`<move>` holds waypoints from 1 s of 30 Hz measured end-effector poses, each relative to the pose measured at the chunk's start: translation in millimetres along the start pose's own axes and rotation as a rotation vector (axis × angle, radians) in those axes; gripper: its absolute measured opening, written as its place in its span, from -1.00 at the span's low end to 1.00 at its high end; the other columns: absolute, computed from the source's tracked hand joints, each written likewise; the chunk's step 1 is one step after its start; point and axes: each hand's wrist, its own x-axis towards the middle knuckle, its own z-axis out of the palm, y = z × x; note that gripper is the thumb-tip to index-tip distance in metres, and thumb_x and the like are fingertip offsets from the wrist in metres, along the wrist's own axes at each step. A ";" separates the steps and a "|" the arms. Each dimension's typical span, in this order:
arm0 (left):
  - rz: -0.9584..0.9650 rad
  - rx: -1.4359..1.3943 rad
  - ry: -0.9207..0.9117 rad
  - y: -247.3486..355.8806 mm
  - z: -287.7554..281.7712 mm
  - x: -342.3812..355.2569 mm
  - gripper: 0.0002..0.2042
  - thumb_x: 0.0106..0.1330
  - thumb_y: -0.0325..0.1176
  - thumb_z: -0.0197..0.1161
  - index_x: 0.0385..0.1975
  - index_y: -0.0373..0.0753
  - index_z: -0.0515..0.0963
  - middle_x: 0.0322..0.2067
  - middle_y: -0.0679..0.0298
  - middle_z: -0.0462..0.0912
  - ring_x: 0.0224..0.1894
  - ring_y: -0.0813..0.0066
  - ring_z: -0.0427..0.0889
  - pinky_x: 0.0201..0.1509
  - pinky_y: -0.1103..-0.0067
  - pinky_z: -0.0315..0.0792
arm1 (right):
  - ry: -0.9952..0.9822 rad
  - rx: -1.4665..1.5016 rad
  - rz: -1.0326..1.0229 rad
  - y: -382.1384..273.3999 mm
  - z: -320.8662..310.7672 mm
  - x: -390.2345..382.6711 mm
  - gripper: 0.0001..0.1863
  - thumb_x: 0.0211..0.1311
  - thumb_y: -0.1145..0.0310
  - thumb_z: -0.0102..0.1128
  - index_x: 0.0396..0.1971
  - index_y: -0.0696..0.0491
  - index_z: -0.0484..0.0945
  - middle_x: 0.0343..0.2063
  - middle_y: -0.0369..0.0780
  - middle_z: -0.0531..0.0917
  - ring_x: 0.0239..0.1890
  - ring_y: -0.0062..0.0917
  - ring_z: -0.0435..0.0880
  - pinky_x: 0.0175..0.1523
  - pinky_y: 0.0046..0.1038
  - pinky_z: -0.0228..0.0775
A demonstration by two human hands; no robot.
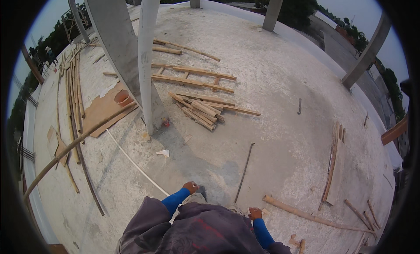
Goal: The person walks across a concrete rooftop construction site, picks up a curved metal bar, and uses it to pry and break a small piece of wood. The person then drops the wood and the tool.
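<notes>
My left hand (190, 187) hangs in front of my body, its fingers curled in, with no object showing in it. It is nearest to a thin white pipe (135, 165) on the floor, whose near end lies just left of my blue sleeve. My right hand (255, 213) is at my right side, fingers also curled and nothing seen in them. Beside it a bamboo pole (302, 214) lies on the concrete. Ahead, between the two hands, lies a thin dark rod (244, 171). The shirt over my body hides the floor below.
A concrete column (116, 39) and a pale upright post (148, 66) stand ahead. Near them lie a wooden ladder-like frame (192, 82), stacked wood strips (199, 112) and a reddish bucket (123, 98) on brown board. Long bamboo poles (72, 92) run along the left. Far left stands a person (50, 55).
</notes>
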 end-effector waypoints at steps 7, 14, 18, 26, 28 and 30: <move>-0.477 -0.054 0.189 -140.6 -48.9 -60.2 -0.50 0.20 -0.02 0.20 -0.14 -0.41 0.62 -0.10 -0.12 0.65 0.03 -0.05 0.60 0.11 0.23 0.48 | -0.215 -0.453 -0.347 -72.7 56.1 23.5 -0.55 0.10 0.18 0.31 -0.20 0.31 0.62 -0.49 -0.02 0.70 -0.52 -0.39 0.72 -0.42 -0.40 0.57; -0.705 -0.275 0.251 -194.3 -19.0 -130.9 -0.52 0.20 -0.07 0.21 -0.14 -0.44 0.62 -0.08 -0.14 0.64 -0.01 -0.07 0.63 0.09 0.26 0.51 | -0.217 -0.789 -0.392 -123.2 83.3 91.8 -0.62 0.11 0.23 0.31 -0.24 0.27 0.61 -0.50 -0.06 0.69 -0.50 -0.32 0.73 -0.44 -0.30 0.59; -0.783 -0.379 0.230 -180.7 32.1 -145.2 -0.50 0.19 -0.05 0.22 -0.12 -0.44 0.62 -0.08 -0.13 0.64 0.00 -0.07 0.63 0.08 0.27 0.51 | -0.255 -0.690 -0.242 -171.2 105.0 84.6 -0.59 0.12 0.23 0.31 -0.17 0.27 0.58 -0.49 -0.06 0.69 -0.50 -0.32 0.72 -0.46 -0.26 0.59; -0.696 -0.459 0.164 -120.4 81.1 -108.7 -0.45 0.19 0.04 0.22 -0.08 -0.38 0.63 -0.01 -0.10 0.61 0.08 -0.03 0.58 0.14 0.28 0.47 | -0.396 -0.620 -0.269 -239.6 153.0 80.7 -0.49 0.13 0.23 0.31 -0.02 0.30 0.51 -0.47 -0.04 0.68 -0.51 -0.33 0.72 -0.51 -0.27 0.58; -0.693 -0.474 0.172 -108.3 69.4 -99.2 -0.46 0.22 0.05 0.18 -0.08 -0.37 0.63 0.02 -0.09 0.60 0.10 -0.03 0.57 0.16 0.28 0.46 | -0.418 -0.592 -0.335 -251.8 158.6 83.4 -0.47 0.12 0.23 0.31 0.00 0.31 0.51 -0.46 -0.04 0.69 -0.52 -0.33 0.72 -0.51 -0.29 0.57; -0.649 -0.455 0.144 -98.4 56.7 -93.6 -0.46 0.26 0.05 0.12 -0.07 -0.36 0.62 0.05 -0.07 0.58 0.12 -0.03 0.55 0.18 0.27 0.44 | -0.384 -0.580 -0.381 -260.0 156.7 84.6 -0.45 0.12 0.24 0.31 0.02 0.33 0.50 -0.45 -0.03 0.69 -0.53 -0.34 0.72 -0.51 -0.31 0.57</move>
